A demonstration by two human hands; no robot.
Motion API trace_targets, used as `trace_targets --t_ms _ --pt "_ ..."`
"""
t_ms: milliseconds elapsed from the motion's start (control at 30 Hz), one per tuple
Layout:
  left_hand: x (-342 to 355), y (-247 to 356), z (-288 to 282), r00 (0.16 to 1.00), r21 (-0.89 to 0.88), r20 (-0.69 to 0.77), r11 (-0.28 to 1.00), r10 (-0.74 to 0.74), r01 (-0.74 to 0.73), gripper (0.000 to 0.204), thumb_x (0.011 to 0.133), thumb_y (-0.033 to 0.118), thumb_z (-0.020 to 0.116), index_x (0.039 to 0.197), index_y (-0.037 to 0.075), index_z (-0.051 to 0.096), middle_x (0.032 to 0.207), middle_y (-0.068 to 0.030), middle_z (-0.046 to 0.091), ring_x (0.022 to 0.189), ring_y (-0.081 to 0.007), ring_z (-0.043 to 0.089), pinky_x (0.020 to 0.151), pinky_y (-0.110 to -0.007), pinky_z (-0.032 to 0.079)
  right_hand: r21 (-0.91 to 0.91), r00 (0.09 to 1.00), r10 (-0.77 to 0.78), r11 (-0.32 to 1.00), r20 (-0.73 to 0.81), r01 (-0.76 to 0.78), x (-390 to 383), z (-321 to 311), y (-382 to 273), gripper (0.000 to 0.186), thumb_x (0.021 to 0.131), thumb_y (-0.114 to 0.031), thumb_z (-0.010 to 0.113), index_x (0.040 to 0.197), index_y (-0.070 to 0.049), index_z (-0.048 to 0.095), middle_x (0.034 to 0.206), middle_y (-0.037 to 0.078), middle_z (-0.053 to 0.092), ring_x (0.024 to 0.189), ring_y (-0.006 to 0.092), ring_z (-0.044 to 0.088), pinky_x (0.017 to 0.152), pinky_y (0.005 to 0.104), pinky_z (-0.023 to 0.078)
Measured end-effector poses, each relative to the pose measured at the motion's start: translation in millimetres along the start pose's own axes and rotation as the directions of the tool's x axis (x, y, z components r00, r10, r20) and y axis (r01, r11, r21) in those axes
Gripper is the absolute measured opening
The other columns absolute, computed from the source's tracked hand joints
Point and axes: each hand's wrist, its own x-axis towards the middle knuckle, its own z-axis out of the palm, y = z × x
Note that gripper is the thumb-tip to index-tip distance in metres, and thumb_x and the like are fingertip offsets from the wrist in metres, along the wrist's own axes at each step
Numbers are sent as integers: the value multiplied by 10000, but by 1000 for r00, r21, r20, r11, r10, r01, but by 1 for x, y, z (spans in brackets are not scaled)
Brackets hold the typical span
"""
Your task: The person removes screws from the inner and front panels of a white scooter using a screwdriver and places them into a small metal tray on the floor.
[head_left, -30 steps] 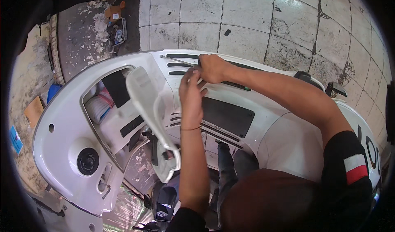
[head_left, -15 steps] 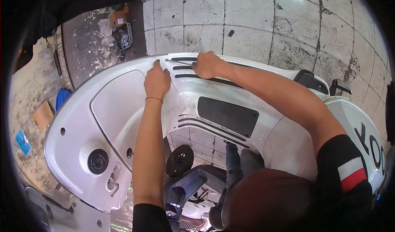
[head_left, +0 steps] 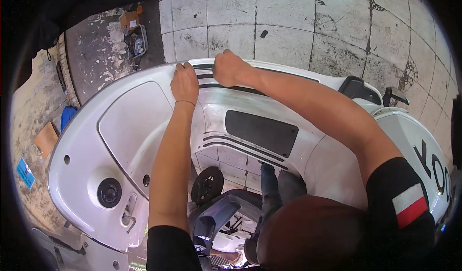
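Note:
Before me stands a white scooter (head_left: 332, 170) with a broad front shield, a footboard and black rubber strips (head_left: 231, 88). My right hand (head_left: 232, 69) is closed in a fist over the strips at the footboard's far edge. From it a thin metal shaft, like a screwdriver's (head_left: 205, 71), points left; its handle is hidden in the fist. My left hand (head_left: 185, 82) rests at the same edge, near the shaft's tip, with its fingers curled together. Whatever those fingers grip is hidden.
A dark panel (head_left: 262, 132) is set in the footboard. Beyond the scooter lies a tiled floor (head_left: 284, 11) with a small black object (head_left: 263, 34) on it. A bin (head_left: 137, 42) and a cardboard box (head_left: 130, 21) stand far left, near a person's dark-clothed leg (head_left: 115, 1).
My left hand's extended finger has curled in, and the hand sits closer to the far edge. My right hand has come nearer to it, so less of the shaft shows.

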Motion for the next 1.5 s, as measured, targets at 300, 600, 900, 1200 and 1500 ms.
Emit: trace_targets --t_ms 300,600,900,1200,1500 --pt "10 5 -1 991 -177 -10 976 -134 130 135 772 -4 587 904 -30 584 946 -227 601 842 -374 646 711 -421 548 81 999 -40 996 -14 41 7 5 13 197 701 -54 608 817 103 632 858 321 634 864 407 653 757 409 538" --pt "1 11 -10 987 -203 145 974 -72 101 131 771 18 609 889 -32 582 961 -230 615 872 -386 647 727 -420 548 132 983 -111 987 144 92 -3 -17 26 204 676 -112 647 762 72 659 755 261 644 759 402 651 711 416 526" --pt "3 -1 4 980 -258 145 952 -133 167 195 797 29 582 965 -57 533 972 -255 608 872 -393 641 743 -423 545 176 965 65 978 255 -113 -2 -63 85 203 662 -127 706 786 20 641 717 141 636 631 219 604 517 338 485" --pt "-16 76 35 999 -642 -44 766 12 -37 244 759 147 698 888 -46 619 844 -203 651 791 -365 632 745 -418 502 284 968 213 927 132 -243 2 -85 107 196 711 -129 721 817 4 623 679 80 593 589 171 546 463 327 441" --pt "-37 89 -9 990 -715 125 686 -68 138 203 734 147 675 864 -8 689 824 -194 679 779 -349 663 753 -387 519 531 947 260 838 -189 -124 30 -137 121 190 794 -169 707 856 -12 621 595 22 504 512 89 429 451 255 357"
